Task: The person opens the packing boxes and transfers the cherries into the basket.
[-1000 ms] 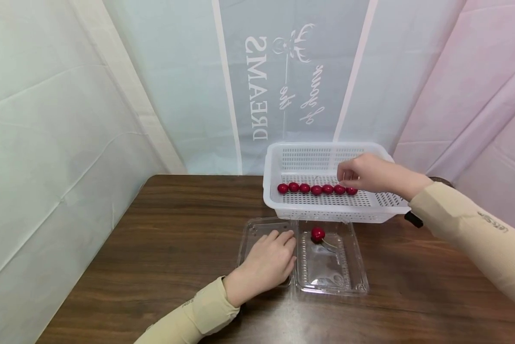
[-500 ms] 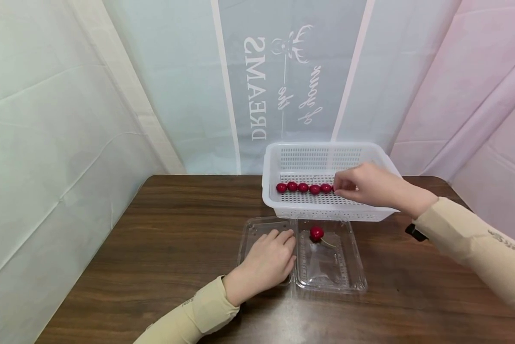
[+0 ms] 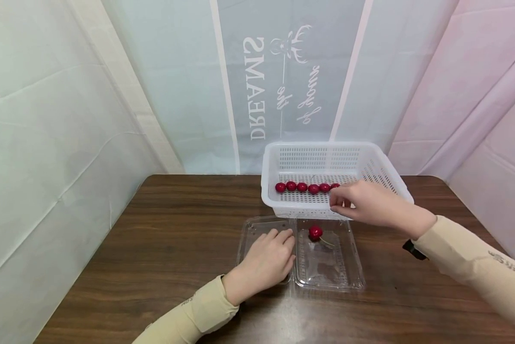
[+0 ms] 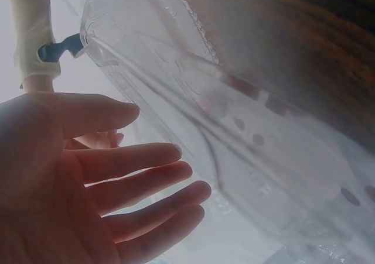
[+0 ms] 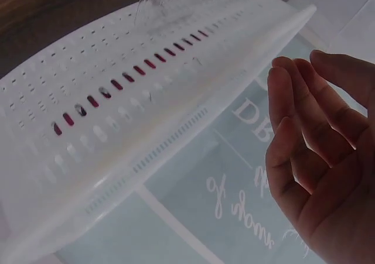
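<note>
My left hand [image 3: 268,260] rests over the left half of a clear plastic clamshell box [image 3: 356,267]; its fingers [image 4: 140,185] lie nearly straight beside the clear plastic in the left wrist view. In the box's right half sits one red cherry [image 3: 315,232] with its stem. A white perforated basket [image 3: 283,210] stands behind, holding a row of cherries [image 3: 302,187]. Over the basket's front rim, my right hand [image 3: 369,203] hangs with loosely bent fingers and nothing visible between them. The right end of the row is behind this hand. Red shows through the basket slots [image 5: 139,70].
The box and basket stand on a dark brown wooden table [image 3: 154,239]. A printed curtain [image 3: 197,95] hangs behind the table, with pale cloth [image 3: 59,143] along the left side and more on the right.
My right hand has drawn back from above the right end of the cherry row to the basket's front rim. The left hand has stayed where it was.
</note>
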`<state>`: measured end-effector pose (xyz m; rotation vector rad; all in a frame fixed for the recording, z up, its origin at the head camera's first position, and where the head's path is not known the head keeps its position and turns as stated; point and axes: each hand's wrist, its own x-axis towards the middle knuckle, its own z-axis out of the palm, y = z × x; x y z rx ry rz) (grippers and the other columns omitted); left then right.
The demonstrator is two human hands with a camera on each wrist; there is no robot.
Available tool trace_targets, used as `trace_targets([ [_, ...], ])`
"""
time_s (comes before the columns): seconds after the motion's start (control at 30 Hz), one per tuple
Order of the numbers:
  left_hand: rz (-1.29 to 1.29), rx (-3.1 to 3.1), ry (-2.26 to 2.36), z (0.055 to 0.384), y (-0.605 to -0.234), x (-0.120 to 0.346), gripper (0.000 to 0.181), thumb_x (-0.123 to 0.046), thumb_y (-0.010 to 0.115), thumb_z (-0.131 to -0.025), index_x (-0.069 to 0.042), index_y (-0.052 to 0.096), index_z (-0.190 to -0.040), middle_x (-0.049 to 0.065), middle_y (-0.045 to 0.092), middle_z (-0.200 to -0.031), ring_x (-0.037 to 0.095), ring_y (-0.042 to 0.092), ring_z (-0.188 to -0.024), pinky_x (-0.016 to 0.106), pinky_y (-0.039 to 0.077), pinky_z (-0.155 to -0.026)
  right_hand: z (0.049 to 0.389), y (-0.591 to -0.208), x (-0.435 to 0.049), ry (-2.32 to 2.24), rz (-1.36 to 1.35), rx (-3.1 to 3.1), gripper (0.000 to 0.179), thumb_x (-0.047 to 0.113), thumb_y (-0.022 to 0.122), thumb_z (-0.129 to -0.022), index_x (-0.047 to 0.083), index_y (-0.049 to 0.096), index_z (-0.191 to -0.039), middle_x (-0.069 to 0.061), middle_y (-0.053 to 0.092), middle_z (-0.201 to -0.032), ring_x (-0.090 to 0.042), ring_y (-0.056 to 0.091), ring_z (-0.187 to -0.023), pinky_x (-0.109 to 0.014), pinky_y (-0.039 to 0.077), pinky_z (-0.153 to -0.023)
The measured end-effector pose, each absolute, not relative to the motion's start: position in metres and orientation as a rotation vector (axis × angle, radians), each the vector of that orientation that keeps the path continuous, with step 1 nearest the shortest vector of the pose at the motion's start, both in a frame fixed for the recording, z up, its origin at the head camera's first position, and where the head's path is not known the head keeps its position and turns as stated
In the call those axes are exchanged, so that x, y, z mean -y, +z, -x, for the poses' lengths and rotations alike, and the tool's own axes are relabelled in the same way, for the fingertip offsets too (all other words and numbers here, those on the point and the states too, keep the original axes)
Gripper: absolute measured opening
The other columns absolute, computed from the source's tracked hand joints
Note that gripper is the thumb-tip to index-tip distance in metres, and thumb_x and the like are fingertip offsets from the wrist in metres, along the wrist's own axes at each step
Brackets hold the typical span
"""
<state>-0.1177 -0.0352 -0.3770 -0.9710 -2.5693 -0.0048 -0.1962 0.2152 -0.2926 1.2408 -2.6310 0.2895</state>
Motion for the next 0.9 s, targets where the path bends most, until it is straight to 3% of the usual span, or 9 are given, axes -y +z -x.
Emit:
trace_targets([
  [0.57,0.966,2.552,0.032,0.118,-0.378,0.035,0.028,-0.031,0.064,-0.085,-0.009,0.067,-0.102,0.005,0.064,-0.118,0.019,0.060,-0.091,0.030,0.051,-0.068,0.183,-0.330,-0.198,0.303,-1.324,2.769,0.009,0.014,0.069,-0.082,0.020,0.066,-0.077,0.016,0.061,-0.070,0.007,0.048,-0.058,-0.018,0.045,-0.055],
  [0.9,0.967,2.549,0.035,0.119,-0.378,0.035,0.026,-0.030,0.063,-0.085,-0.009,0.067,-0.099,0.005,0.064,-0.118,0.019,0.060,-0.091,0.030,0.051,-0.068,0.185,-0.352,-0.191,0.328,-1.258,2.764,0.018,0.010,0.069,-0.080,0.019,0.062,-0.067,0.014,0.052,-0.060,0.004,0.042,-0.052,-0.017,0.039,-0.049],
])
